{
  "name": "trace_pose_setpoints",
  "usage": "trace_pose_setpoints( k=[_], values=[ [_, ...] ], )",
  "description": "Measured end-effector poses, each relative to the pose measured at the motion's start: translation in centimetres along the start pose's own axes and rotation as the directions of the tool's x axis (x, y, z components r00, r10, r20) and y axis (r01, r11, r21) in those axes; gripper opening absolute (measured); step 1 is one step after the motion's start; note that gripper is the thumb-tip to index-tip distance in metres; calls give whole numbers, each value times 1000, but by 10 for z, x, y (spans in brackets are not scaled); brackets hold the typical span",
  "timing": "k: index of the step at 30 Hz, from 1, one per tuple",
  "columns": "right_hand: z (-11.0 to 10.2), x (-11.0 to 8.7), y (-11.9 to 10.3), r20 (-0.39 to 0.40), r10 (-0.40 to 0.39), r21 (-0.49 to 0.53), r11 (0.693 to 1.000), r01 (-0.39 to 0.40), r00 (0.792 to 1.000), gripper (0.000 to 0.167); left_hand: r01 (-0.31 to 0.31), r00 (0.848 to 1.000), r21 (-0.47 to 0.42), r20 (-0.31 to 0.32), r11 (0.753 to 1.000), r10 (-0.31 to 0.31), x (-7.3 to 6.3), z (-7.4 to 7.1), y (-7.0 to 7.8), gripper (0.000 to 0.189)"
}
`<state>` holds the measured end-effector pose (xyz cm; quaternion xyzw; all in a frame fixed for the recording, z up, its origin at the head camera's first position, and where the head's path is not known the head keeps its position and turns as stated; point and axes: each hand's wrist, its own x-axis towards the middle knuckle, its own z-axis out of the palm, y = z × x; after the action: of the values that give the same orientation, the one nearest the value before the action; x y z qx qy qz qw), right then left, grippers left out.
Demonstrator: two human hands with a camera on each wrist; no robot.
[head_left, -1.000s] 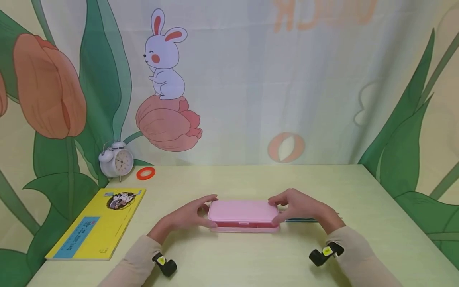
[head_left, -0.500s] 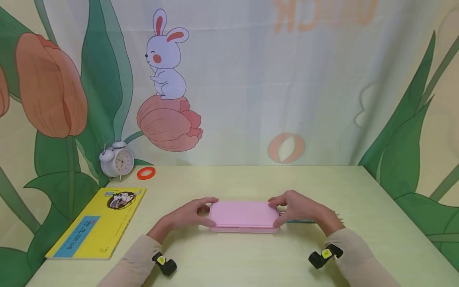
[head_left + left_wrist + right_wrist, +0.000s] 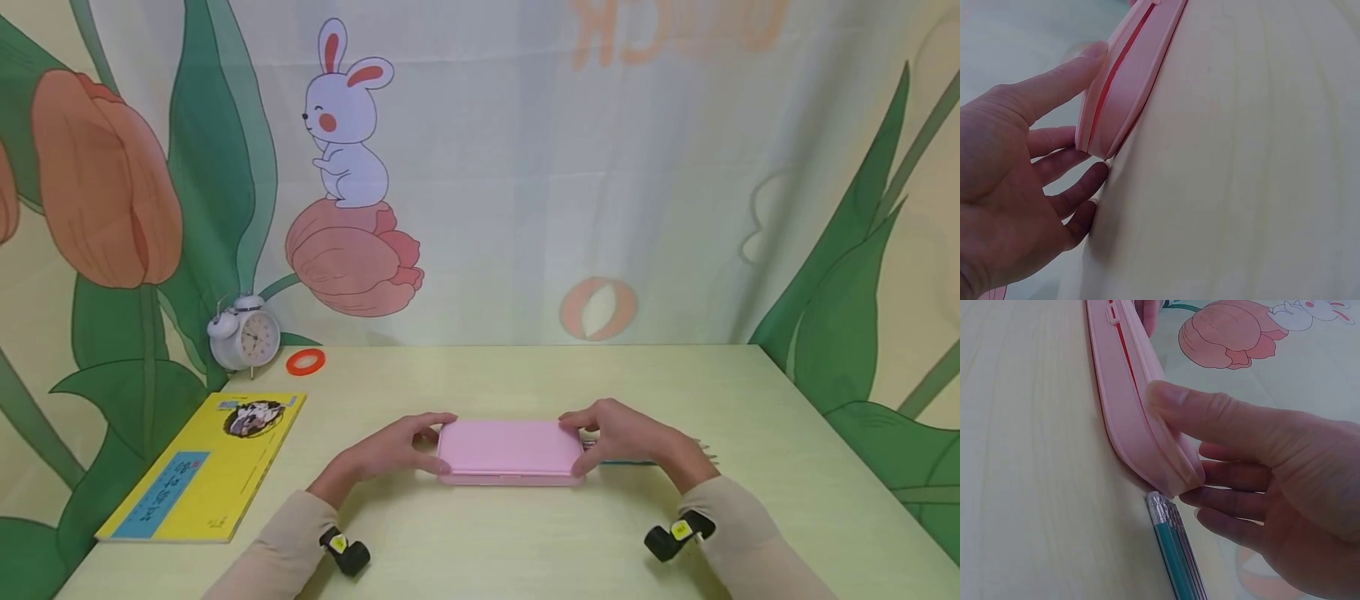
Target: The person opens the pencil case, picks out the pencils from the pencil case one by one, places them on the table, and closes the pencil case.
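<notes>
A pink pencil case (image 3: 510,447) lies flat on the table, its lid down over the base. A thin red line shows along the seam at its front in the left wrist view. My left hand (image 3: 392,447) grips the left end of the case, thumb at the front edge of the lid and fingers behind. At the right end my right hand (image 3: 621,435) holds it the same way, thumb (image 3: 1204,415) on the lid edge. Beside that end lie several pencils (image 3: 1175,550), eraser ends touching or close to the case. In the head view the right hand partly hides them.
A yellow book (image 3: 202,475) lies at the table's left side. Behind it stand a white alarm clock (image 3: 246,335) and a red-orange ring (image 3: 305,362), near the back edge. A printed curtain (image 3: 510,183) hangs behind the table (image 3: 510,542).
The lid of the pencil case has come down, and the wide red gap at the front has narrowed to a thin seam. Both hands have stayed at the case's ends.
</notes>
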<state>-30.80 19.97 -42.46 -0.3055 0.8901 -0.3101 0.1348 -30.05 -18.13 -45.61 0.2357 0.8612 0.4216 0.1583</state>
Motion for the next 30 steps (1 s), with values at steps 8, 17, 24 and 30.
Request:
trace_pose_setpoints(
  k=[8,17,24,30],
  values=[
    [0,0,-1,14,-23,-34,999,23,1000,76,5,1000,10,-17,1000,-5,-2,2,5,79],
    [-1,2,-6,29,-6,-103,995,9,1000,76,-11,1000,48,-6,999,11,-2,0,9,81],
    [0,1,-5,32,-9,-52,999,11,999,81,14,1000,40,-5,999,-14,-4,2,7,84],
    [3,0,4,3,-26,-39,999,27,1000,83,22,1000,35,-7,999,-22,-2,2,1,87]
  ],
)
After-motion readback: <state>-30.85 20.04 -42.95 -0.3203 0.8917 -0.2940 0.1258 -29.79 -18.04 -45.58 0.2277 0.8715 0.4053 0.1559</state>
